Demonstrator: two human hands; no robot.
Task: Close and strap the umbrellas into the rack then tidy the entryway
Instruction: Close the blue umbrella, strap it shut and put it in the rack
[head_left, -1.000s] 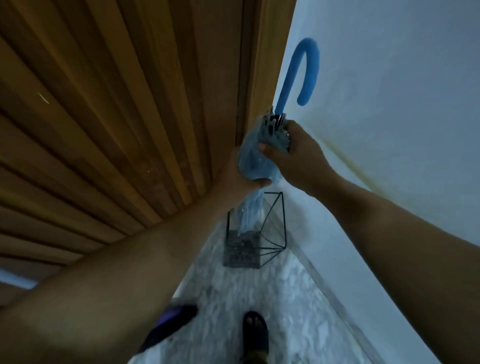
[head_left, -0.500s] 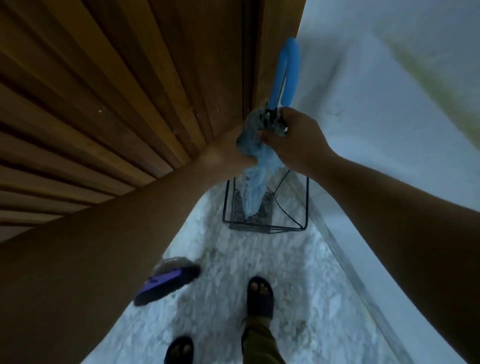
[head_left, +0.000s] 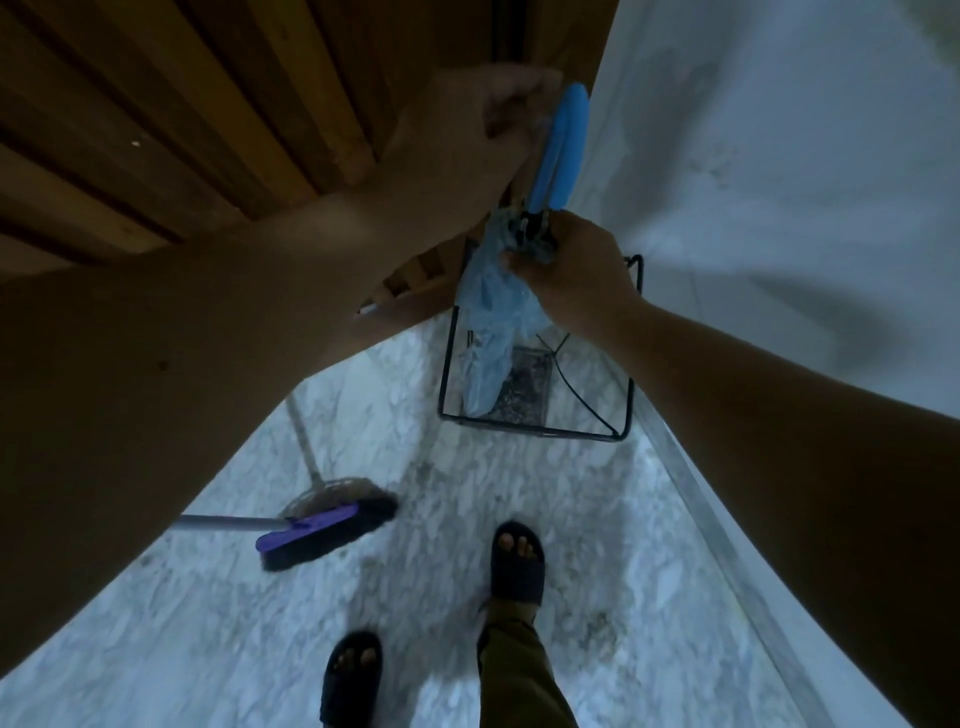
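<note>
A light blue folded umbrella stands tip-down in a black wire rack on the marble floor, in the corner between the wooden door and the white wall. Its bright blue hooked handle sticks up. My right hand grips the bunched canopy top just under the handle. My left hand is higher, at the handle's upper end, fingers curled beside it; whether it holds the handle or a strap is hidden.
A purple broom head with dark bristles lies on the floor left of my feet, its metal pole running left. A wooden slatted door fills the upper left. The white wall is on the right. My sandalled feet stand below the rack.
My left hand has left the canopy and risen to the top of the handle. My right hand keeps its grip on the canopy. The view tilted down, showing the broom and both feet.
</note>
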